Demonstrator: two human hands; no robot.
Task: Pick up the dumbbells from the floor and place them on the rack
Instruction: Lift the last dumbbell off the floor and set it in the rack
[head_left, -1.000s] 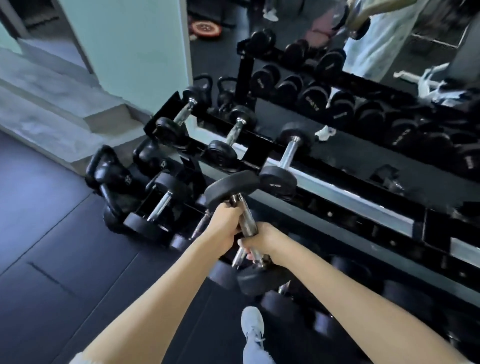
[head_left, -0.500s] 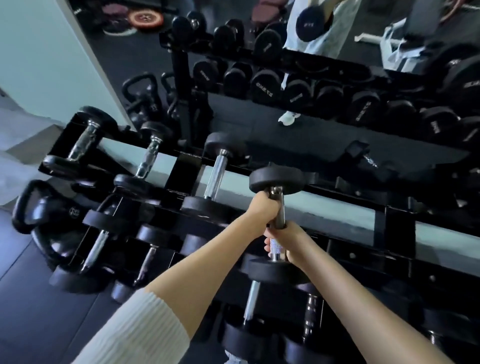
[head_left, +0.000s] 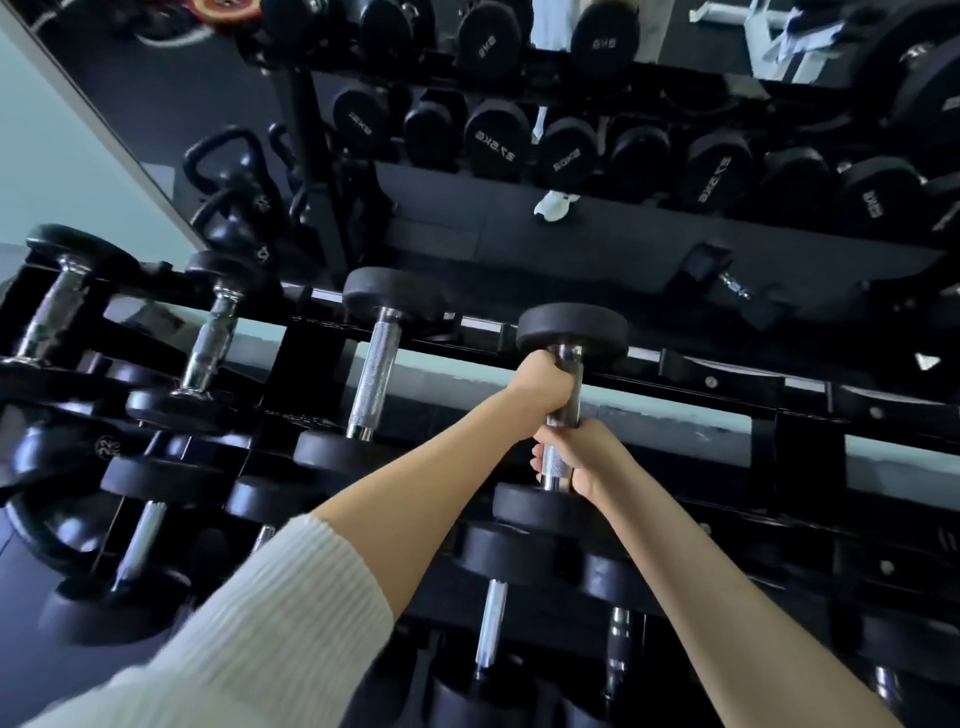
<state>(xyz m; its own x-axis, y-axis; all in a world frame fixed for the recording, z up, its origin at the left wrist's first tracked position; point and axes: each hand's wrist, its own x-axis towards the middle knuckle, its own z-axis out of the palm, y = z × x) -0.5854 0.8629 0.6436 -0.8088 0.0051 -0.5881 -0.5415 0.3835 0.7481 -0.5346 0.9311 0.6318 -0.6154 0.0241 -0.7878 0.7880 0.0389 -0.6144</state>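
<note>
A black dumbbell (head_left: 571, 330) with a chrome handle lies across the top tier of the black rack (head_left: 727, 382), its far head over the back rail and its near head over the front rail. My left hand (head_left: 540, 384) grips the upper part of the handle. My right hand (head_left: 576, 457) grips the lower part, just above the near head. Whether the dumbbell's heads touch the rails I cannot tell.
Three more dumbbells (head_left: 374, 364) lie on the top tier to the left. Lower tiers hold several dumbbells (head_left: 491, 618). Kettlebells (head_left: 57, 525) stand at the far left. A mirror (head_left: 519, 130) behind the rack reflects more weights. The top tier to the right shows bare rail.
Both hands have carried the dumbbell up and to the right, from below the top tier to across its rails. My view has moved closer to the rack.
</note>
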